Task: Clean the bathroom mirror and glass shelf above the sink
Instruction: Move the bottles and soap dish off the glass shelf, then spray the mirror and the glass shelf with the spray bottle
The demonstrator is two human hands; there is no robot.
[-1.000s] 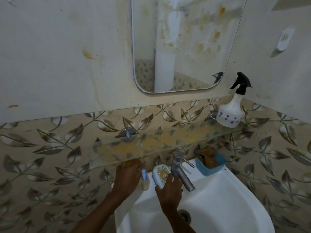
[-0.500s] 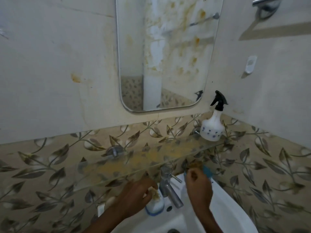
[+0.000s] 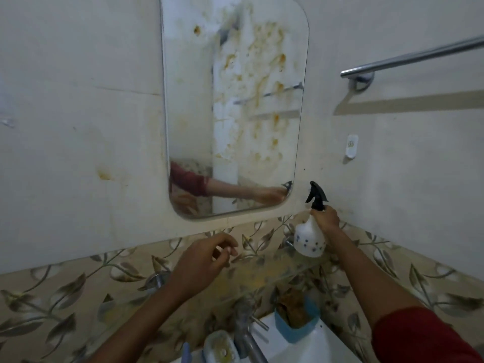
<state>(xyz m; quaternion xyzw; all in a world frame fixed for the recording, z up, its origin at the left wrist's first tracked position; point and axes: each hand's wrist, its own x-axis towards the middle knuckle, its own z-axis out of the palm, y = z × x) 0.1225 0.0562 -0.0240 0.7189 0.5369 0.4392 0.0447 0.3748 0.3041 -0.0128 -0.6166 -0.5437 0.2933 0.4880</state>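
Observation:
The wall mirror (image 3: 233, 106) is streaked with orange-brown stains. Below it runs the glass shelf (image 3: 262, 273), smeared yellow along its middle. A white spray bottle (image 3: 309, 238) with a black trigger head stands at the shelf's right end, and my right hand (image 3: 324, 218) is closed around its neck. My left hand (image 3: 201, 260) hovers over the shelf's left half, fingers loosely curled and apart, holding nothing.
Under the shelf are a chrome tap (image 3: 246, 334), a blue cup (image 3: 296, 326) with a brown cloth in it, a soap dish (image 3: 220, 348) and the white sink (image 3: 314, 349). A chrome towel bar (image 3: 411, 57) is on the right wall.
Both hands rose from the sink rim. My right hand reached up right and took hold of the spray bottle; my left hand lifted over the shelf. The view tilted upward.

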